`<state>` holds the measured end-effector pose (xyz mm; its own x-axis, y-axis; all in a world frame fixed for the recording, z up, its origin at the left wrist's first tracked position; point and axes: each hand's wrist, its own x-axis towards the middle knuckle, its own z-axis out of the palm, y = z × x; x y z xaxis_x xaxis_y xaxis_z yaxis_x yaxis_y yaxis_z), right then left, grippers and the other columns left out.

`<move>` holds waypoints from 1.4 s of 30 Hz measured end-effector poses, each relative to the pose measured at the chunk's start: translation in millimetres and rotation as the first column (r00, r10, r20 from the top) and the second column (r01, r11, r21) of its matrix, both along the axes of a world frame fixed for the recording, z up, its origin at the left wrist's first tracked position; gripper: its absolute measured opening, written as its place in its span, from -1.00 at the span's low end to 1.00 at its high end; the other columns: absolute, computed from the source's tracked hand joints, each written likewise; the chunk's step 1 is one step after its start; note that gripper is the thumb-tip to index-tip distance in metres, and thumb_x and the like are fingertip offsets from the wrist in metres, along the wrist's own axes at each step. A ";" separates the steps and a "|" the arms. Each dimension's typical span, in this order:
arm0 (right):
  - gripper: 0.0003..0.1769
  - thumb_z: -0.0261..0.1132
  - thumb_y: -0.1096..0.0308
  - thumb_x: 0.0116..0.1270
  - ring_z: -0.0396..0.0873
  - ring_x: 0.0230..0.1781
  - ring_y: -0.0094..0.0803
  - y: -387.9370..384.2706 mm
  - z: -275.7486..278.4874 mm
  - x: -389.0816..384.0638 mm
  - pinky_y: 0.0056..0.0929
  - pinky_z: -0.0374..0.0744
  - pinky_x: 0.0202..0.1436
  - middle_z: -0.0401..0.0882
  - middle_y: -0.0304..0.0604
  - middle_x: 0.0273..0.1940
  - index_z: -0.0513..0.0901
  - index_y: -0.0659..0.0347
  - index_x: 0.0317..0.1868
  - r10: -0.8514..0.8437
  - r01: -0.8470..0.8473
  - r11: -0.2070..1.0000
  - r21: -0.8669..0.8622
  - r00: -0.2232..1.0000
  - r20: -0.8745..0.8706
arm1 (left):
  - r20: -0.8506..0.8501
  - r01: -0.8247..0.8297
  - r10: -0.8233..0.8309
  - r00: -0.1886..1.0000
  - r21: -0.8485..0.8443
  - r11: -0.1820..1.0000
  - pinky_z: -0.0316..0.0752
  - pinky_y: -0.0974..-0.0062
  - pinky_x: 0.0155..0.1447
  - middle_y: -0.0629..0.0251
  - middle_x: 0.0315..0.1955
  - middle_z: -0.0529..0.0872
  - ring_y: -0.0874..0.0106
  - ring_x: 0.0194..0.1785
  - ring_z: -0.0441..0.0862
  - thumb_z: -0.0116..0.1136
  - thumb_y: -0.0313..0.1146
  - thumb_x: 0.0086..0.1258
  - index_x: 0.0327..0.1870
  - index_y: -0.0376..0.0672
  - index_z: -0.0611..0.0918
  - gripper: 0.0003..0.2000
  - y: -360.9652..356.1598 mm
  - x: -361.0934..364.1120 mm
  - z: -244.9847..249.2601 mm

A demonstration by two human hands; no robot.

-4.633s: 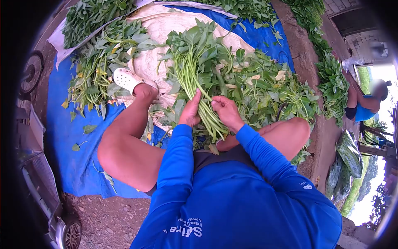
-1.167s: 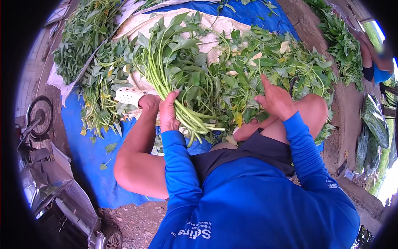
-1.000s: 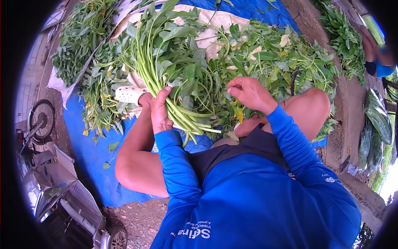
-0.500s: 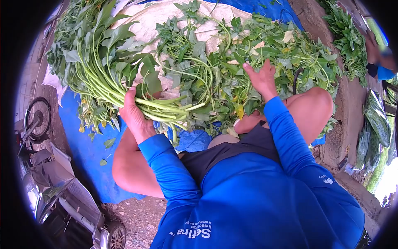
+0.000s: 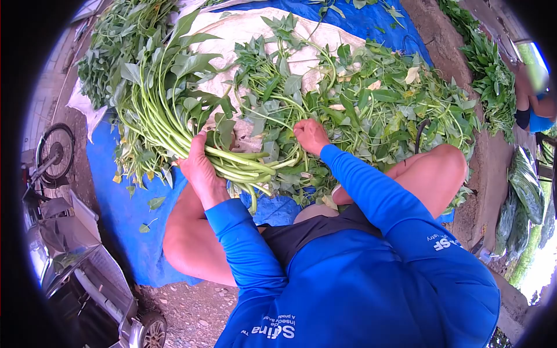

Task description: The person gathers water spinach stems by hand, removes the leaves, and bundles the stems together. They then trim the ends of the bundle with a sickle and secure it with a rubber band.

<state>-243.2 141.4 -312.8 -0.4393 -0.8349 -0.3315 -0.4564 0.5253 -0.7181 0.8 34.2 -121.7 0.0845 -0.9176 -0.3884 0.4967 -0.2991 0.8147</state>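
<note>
My left hand [image 5: 204,169] is wrapped round the cut ends of a thick bunch of water spinach [image 5: 165,116]. The pale green stems point right past my fingers, and the leaves fan out to the upper left. My right hand [image 5: 311,137] is at the left side of a spread-out heap of loose water spinach [image 5: 383,116], its fingers curled and pinched at a thin stem. The fingertips are partly turned away from view. A pale sack [image 5: 232,35] lies beneath the greens.
A blue tarp [image 5: 133,214] lies under everything. More leafy bundles [image 5: 113,58] are piled at upper left, and others [image 5: 487,75] lie along a concrete ledge at right. A bicycle wheel [image 5: 55,155] and a metal cart or vehicle [image 5: 93,278] stand at left. Another person [image 5: 539,107] is at far right.
My right hand has moved left across the heap, from spread fingers to a closed pinch near the middle. My left hand keeps hold of the bunch; the whole view has shifted slightly.
</note>
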 end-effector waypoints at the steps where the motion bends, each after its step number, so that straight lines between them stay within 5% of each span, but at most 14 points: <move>1: -0.75 0.40 0.23 0.39 0.81 -0.04 0.15 -1.4 5.8 3.2 0.03 0.72 0.21 0.87 0.11 -0.10 0.91 0.11 -0.06 0.002 -0.003 1.000 -0.024 0.999 -0.037 | -0.022 0.014 -0.013 1.000 0.040 0.999 0.91 0.22 -0.16 0.01 0.02 0.81 0.20 -0.17 0.88 0.29 -0.62 0.44 0.33 -0.38 0.59 -0.58 2.4 -6.0 10.4; 5: -0.72 0.33 0.23 0.42 0.78 0.01 0.29 -40.9 5.7 36.6 0.10 0.72 0.20 0.85 0.18 -0.02 0.88 0.23 -0.15 -0.006 -0.036 0.977 -0.210 0.980 -0.198 | 0.121 0.013 -0.007 0.993 -0.050 0.999 0.91 -0.32 -0.12 -0.12 -0.02 0.76 -0.04 -0.12 0.86 0.27 -0.53 0.48 0.22 -0.44 0.55 -0.65 -1.3 6.4 -10.2; 9: -0.68 0.32 0.26 0.45 0.72 0.14 0.32 -65.3 10.2 35.9 0.06 0.69 0.26 0.77 0.34 0.08 0.80 0.29 0.04 0.236 -0.186 0.952 0.242 0.951 -0.199 | 0.059 0.012 -0.011 0.998 -0.021 1.000 0.87 0.27 0.00 0.02 -0.02 0.83 0.23 -0.10 0.87 0.28 -0.63 0.46 0.34 -0.40 0.61 -0.58 3.1 6.9 -5.4; 13: -0.73 0.33 0.31 0.57 0.75 -0.13 -0.20 -61.6 20.2 1.5 -0.22 0.72 0.10 0.81 -0.01 -0.12 0.74 0.26 0.14 0.117 -0.112 0.992 -0.049 0.987 0.109 | 0.065 -0.012 0.015 0.998 -0.056 0.998 0.89 0.19 0.00 0.01 0.00 0.82 0.21 -0.09 0.87 0.29 -0.60 0.47 0.30 -0.39 0.62 -0.61 0.4 2.7 -4.8; 15: -0.76 0.34 0.34 0.63 0.66 -0.15 -0.47 -41.6 72.8 -25.5 -0.38 0.68 0.03 0.76 -0.25 -0.12 0.73 0.27 0.17 -0.017 0.046 0.997 -0.061 0.912 0.411 | 0.141 0.025 -0.015 0.990 -0.067 0.997 0.95 -0.02 -0.04 -0.02 -0.02 0.80 0.13 -0.10 0.88 0.29 -0.55 0.48 0.27 -0.34 0.59 -0.64 -2.9 2.0 -11.4; 17: -0.76 0.37 0.35 0.62 0.59 -0.16 -0.55 -15.5 125.5 -48.1 -0.47 0.61 -0.02 0.74 -0.28 -0.14 0.74 0.28 0.16 -0.083 0.158 0.981 -0.110 0.862 0.499 | 0.120 0.053 -0.050 0.992 -0.018 0.998 0.93 0.11 -0.02 0.03 -0.01 0.81 0.18 -0.07 0.88 0.29 -0.56 0.49 0.30 -0.34 0.63 -0.62 -3.7 -1.8 -15.5; 23: -0.73 0.36 0.36 0.62 0.64 -0.12 -0.51 44.6 227.1 -84.3 -0.42 0.64 0.02 0.76 -0.20 -0.10 0.72 0.35 0.18 -0.124 0.161 0.929 -0.333 0.984 0.130 | 0.112 0.136 -0.128 0.985 -0.064 0.989 0.87 0.31 0.02 0.10 0.00 0.81 0.28 -0.04 0.85 0.34 -0.56 0.49 0.36 -0.33 0.62 -0.58 6.4 -35.6 -48.3; 27: -0.81 0.31 0.40 0.59 0.69 -0.10 -0.06 50.5 263.6 -82.6 -0.12 0.63 0.05 0.71 0.02 -0.12 0.71 0.30 0.08 -0.164 -0.024 0.891 -0.454 0.915 -0.369 | 0.044 0.247 -0.246 0.968 -0.019 0.969 0.79 0.34 0.11 0.18 0.09 0.78 0.35 0.03 0.81 0.44 -0.51 0.48 0.41 -0.31 0.59 -0.50 25.8 -61.4 -64.1; 28: -0.84 0.29 0.41 0.56 0.65 -0.07 0.15 48.0 264.3 -78.4 0.01 0.60 0.07 0.66 0.10 -0.11 0.70 0.28 0.03 -0.174 -0.049 0.878 -0.476 0.894 -0.412 | 0.026 0.240 -0.240 0.971 -0.035 0.970 0.79 0.36 0.09 0.19 0.06 0.79 0.36 0.00 0.82 0.46 -0.49 0.47 0.42 -0.31 0.59 -0.49 31.3 -69.9 -65.2; 31: -0.84 0.29 0.40 0.56 0.65 -0.05 0.14 36.2 250.7 -60.1 0.03 0.59 0.08 0.65 0.10 -0.11 0.69 0.29 0.03 -0.140 -0.129 0.871 -0.473 0.859 -0.492 | -0.026 0.312 -0.311 0.950 0.084 0.946 0.69 0.45 0.09 0.27 0.01 0.80 0.44 -0.07 0.77 0.48 -0.51 0.46 0.35 -0.30 0.61 -0.53 46.7 -83.2 -84.9; 36: -0.81 0.34 0.39 0.54 0.74 -0.11 -0.07 31.1 135.5 -16.8 -0.17 0.67 0.07 0.77 0.03 -0.16 0.77 0.34 -0.01 0.136 -0.157 0.963 -0.217 0.985 -0.110 | -0.305 0.388 -0.319 0.897 0.202 0.899 0.75 0.36 -0.18 0.27 -0.13 0.79 0.40 -0.24 0.78 0.49 -0.36 0.52 0.23 -0.25 0.63 -0.63 78.4 -103.9 -134.2; 38: -0.80 0.35 0.37 0.55 0.76 -0.12 -0.20 37.7 89.4 -6.6 -0.24 0.68 0.07 0.82 -0.01 -0.17 0.79 0.34 -0.02 0.106 -0.104 0.994 -0.018 0.980 0.166 | -0.390 0.473 -0.349 0.852 0.291 0.831 0.75 0.36 -0.22 0.28 -0.20 0.79 0.39 -0.31 0.76 0.46 -0.22 0.57 0.19 -0.22 0.64 -0.65 89.1 -100.3 -162.9; 41: -0.78 0.35 0.35 0.57 0.75 -0.12 -0.35 52.8 64.9 3.9 -0.30 0.68 0.08 0.84 -0.06 -0.16 0.82 0.34 -0.02 -0.040 0.015 0.995 0.099 0.965 0.258 | -0.485 0.616 -0.416 0.769 0.386 0.687 0.81 0.21 0.02 0.21 -0.10 0.82 0.24 -0.14 0.83 0.44 -0.13 0.60 0.19 -0.19 0.66 -0.63 96.8 -92.0 -178.3; 42: -0.80 0.35 0.33 0.52 0.81 -0.03 -0.19 59.0 61.3 8.4 -0.22 0.70 0.13 0.86 0.01 -0.11 0.85 0.24 -0.06 -0.090 0.057 0.988 0.143 0.967 0.238 | -0.476 0.619 -0.423 0.771 0.402 0.675 0.81 0.21 0.02 0.19 -0.09 0.82 0.24 -0.14 0.83 0.46 -0.14 0.58 0.20 -0.20 0.66 -0.61 98.3 -90.3 -184.4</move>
<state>-234.7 200.4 -251.5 -0.3901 -0.7443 -0.5421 -0.2337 0.6495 -0.7235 -89.5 132.4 -306.1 -0.5613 -0.4207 -0.7127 0.3215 -0.9044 0.2806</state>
